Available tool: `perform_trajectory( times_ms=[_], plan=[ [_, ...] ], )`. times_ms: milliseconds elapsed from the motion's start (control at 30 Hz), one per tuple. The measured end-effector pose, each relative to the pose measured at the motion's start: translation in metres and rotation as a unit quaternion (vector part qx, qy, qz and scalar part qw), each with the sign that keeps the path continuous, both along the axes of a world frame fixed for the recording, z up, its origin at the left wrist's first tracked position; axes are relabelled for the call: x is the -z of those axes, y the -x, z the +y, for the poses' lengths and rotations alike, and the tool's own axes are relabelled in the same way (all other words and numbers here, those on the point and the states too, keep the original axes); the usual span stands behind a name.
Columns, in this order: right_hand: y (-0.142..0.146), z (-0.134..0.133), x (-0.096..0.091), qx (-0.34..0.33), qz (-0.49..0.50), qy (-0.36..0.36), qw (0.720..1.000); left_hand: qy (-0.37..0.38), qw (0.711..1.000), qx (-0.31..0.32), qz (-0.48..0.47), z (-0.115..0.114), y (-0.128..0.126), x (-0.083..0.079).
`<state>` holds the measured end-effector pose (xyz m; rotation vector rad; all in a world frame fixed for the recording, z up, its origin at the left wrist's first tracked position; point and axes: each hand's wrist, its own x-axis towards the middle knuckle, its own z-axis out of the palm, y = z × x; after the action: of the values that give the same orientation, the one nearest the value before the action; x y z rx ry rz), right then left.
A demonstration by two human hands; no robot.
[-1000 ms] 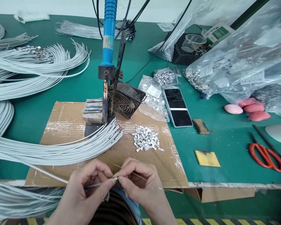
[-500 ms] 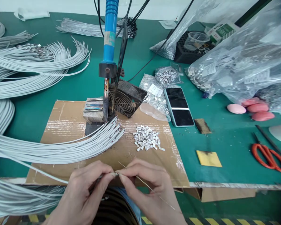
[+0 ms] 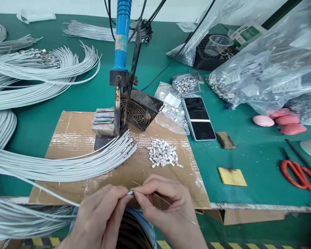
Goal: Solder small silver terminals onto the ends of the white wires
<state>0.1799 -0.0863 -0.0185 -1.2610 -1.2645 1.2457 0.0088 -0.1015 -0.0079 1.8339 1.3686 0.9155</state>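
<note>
My left hand is closed in a pinch on a white cable, whose end pokes out past the thumb and forefinger. My right hand is closed too, thumb and forefinger meeting at the cable's tip; whether a small metal piece sits between them is hidden. A thin solder wire runs through the right fingers, from near the fingertips back across the palm. Beyond the hands, a pile of small metal terminals lies on the cardboard sheet. A bundle of white cables rests to its left.
A blue-handled soldering iron stands upright, tip down, beside a small black fan. To the right are a phone, a yellow sponge and red-handled scissors. Plastic bags of parts fill the back right.
The left fingers have shifted slightly, and more of the white cable end now shows between the hands. My right hand has moved a little to the right.
</note>
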Motion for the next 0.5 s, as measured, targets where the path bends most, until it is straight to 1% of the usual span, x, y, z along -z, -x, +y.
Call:
perform_trajectory(
  times_ms=[67,133,200,267,333,500],
  plan=[
    [0.009,-0.007,0.007,0.045,0.002,-0.02,0.999,0.087,0.995,-0.017,-0.047,0.001,-0.003,-0.001],
    [0.019,-0.012,0.011,0.098,-0.03,-0.068,0.992,0.184,0.978,-0.033,-0.087,0.004,-0.004,-0.002],
    [0.027,-0.016,0.013,0.139,-0.057,-0.116,0.982,0.248,0.958,-0.067,-0.128,0.006,-0.006,-0.004],
    [0.031,-0.017,0.012,0.149,-0.064,-0.139,0.977,0.275,0.942,-0.103,-0.163,0.008,-0.008,-0.007],
    [0.031,-0.016,0.012,0.138,-0.059,-0.137,0.979,0.282,0.934,-0.13,-0.178,0.009,-0.011,-0.011],
    [0.025,-0.015,0.01,0.107,-0.051,-0.115,0.986,0.3,0.926,-0.171,-0.155,0.014,-0.016,-0.018]
  ],
)
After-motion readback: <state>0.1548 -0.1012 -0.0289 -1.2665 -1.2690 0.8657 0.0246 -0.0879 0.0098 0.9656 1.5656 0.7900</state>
